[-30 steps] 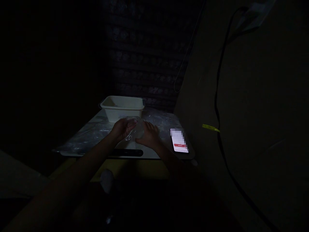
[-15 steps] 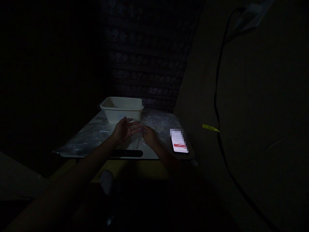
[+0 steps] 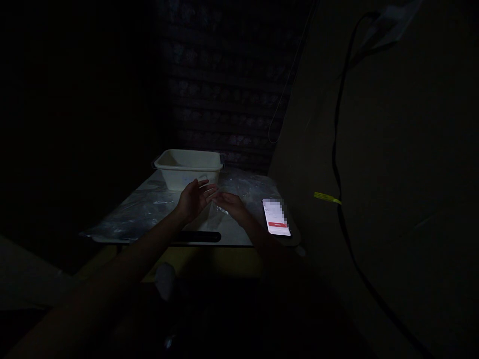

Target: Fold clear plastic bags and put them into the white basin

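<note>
My left hand (image 3: 192,202) is palm up over the table, its fingers spread towards the right. My right hand (image 3: 231,204) reaches in from the right with its fingers stretched out, their tips close to or touching the left fingertips. Thin clear plastic (image 3: 221,210) glints just under my right fingers; whether either hand grips it cannot be made out in the dim light. Behind my left hand stands a cream plastic tub (image 3: 175,175) with dark handles, its front partly covered by my fingers.
Crinkled clear sheeting (image 3: 149,204) covers much of the white table (image 3: 234,238). A lit phone (image 3: 277,218) lies at the right. A dark slot (image 3: 200,237) runs along the front edge. Beside the right wall hangs a black cable (image 3: 334,144) with a yellow tag (image 3: 325,197).
My right fingers have gone from curled at the left fingertips to stretched out. My left hand has shifted only slightly. The tub and phone stay put.
</note>
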Action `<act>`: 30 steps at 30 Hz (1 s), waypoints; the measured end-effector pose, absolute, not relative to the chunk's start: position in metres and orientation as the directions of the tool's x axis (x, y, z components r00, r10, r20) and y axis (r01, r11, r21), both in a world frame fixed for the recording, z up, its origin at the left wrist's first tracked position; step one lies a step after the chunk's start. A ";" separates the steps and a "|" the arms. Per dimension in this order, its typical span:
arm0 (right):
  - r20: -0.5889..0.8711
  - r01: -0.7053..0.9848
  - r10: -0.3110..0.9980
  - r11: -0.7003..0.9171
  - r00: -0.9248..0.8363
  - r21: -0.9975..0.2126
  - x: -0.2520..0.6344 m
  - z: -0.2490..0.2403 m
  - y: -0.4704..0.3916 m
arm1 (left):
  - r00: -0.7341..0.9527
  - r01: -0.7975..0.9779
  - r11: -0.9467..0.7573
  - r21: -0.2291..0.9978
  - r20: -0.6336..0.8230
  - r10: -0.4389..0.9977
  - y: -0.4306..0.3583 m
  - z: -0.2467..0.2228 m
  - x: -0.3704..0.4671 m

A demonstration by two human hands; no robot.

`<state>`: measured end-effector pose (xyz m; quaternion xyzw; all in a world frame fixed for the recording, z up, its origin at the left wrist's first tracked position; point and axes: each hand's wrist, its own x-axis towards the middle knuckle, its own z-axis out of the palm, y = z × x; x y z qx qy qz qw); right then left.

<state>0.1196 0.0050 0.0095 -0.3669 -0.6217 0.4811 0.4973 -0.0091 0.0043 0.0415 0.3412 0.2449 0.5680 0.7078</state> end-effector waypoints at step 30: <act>-0.068 0.347 0.991 -0.104 0.112 -0.932 0.182 0.007 0.019 | 0.040 -0.344 0.090 0.935 -0.081 0.996 0.022 0.022 -0.024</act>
